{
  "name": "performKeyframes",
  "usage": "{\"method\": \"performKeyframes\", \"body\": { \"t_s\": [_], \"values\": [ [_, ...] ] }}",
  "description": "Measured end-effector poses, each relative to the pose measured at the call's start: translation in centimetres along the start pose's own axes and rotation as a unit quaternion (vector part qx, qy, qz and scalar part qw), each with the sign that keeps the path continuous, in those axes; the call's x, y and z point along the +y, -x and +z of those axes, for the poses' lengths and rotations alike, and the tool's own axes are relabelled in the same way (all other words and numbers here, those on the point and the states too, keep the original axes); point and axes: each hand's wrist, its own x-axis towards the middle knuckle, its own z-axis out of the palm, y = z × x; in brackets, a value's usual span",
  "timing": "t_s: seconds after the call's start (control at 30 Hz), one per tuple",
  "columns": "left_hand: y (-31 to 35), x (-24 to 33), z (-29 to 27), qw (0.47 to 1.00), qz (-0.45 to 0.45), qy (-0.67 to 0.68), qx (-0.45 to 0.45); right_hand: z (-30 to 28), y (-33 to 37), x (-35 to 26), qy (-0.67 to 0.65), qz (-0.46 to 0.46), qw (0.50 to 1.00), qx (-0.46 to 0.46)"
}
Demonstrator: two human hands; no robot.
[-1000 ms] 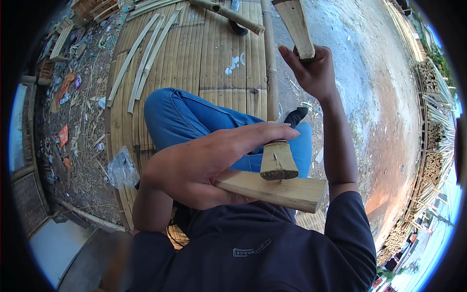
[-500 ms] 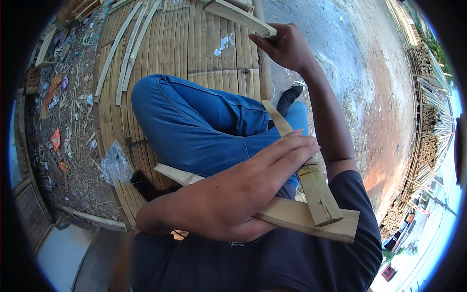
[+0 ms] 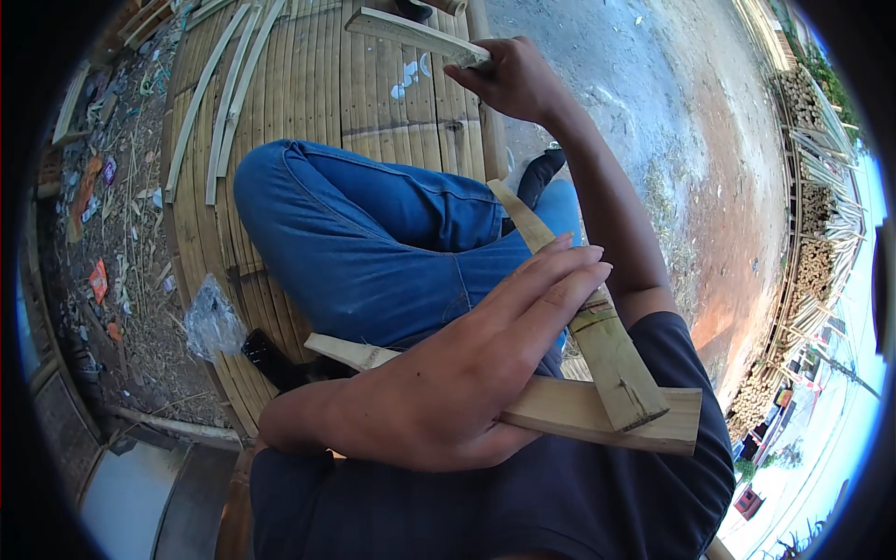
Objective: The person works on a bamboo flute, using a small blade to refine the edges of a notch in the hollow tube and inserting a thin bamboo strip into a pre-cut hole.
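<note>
Had two sticks (image 3: 611,359) crossed in left hand (image 3: 457,378), couldn't tell if fixed yet, gripped a wooden bar (image 3: 420,35) in right hand (image 3: 518,79), with loose strips (image 3: 237,107) untouched

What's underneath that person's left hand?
A lower wooden piece and a slanting strip crossing over it stick out from under the left hand. Covered: the palm, and whether the wood end left of the hand belongs to that piece.

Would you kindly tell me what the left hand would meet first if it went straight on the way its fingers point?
The left hand would probably meet the right forearm first, up and to the right in the picture, though depth is unclear from this single view.
</note>
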Motion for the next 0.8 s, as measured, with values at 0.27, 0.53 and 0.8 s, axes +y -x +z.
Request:
{"method": "performKeyframes", "body": {
  "t_s": [0.27, 0.53, 0.8],
  "values": [
    [0.0, 0.0, -0.2, 1.0, -0.007, 0.014, -0.006, -0.4, -0.3, -1.4, -0.011, 0.081, 0.994, -0.066],
    [-0.1, 0.1, -0.2, 1.0, -0.007, 0.018, -0.011, 0.7, 0.1, 0.1, -0.019, 0.051, 0.998, -0.019],
    [-0.1, 0.1, 0.3, 1.0, -0.005, 0.018, -0.016, -0.3, 0.1, -1.5, -0.011, 0.09, 0.994, -0.064]
  ]
}}
